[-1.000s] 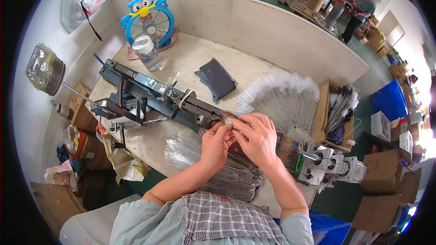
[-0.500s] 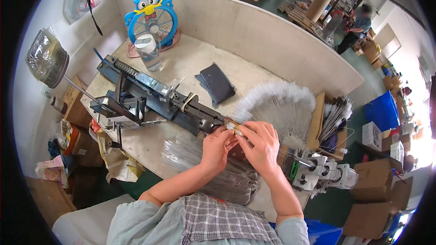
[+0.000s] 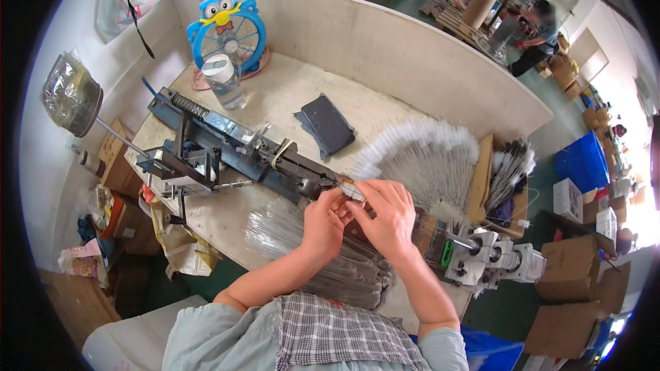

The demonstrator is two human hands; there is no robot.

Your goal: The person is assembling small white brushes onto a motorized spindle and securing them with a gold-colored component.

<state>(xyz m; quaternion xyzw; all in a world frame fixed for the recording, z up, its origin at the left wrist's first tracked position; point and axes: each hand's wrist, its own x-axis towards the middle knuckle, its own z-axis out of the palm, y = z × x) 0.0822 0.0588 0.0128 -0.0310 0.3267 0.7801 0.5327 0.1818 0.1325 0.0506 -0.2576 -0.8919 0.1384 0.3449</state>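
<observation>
A long dark metal bench machine (image 3: 247, 143) with a coil spring runs across the table, and both hands work at its right end. My left hand (image 3: 326, 223) is closed there, thumb and fingertips pinched together; what they hold is too small to make out. My right hand (image 3: 386, 214) bends its fingers over a small white piece (image 3: 352, 191) with a yellowish edge, pressing against it. The fingertips of the two hands nearly meet. Below them lies a pile of thin metal wires (image 3: 344, 268). Beyond the right hand, white-tipped wire brushes (image 3: 419, 158) lie fanned out.
A dark phone (image 3: 328, 125) lies behind the machine. Farther back stand a clear jar (image 3: 223, 82) and a blue cartoon fan (image 3: 230, 34). At right are a motorised metal unit (image 3: 491, 257) and a carton (image 3: 481, 178) of brushes. A low partition (image 3: 385, 45) edges the table; a person stands beyond.
My right hand has shifted slightly left, and its fingers have moved on the white piece. My left hand stays nearly in place. The distant person has bent forward.
</observation>
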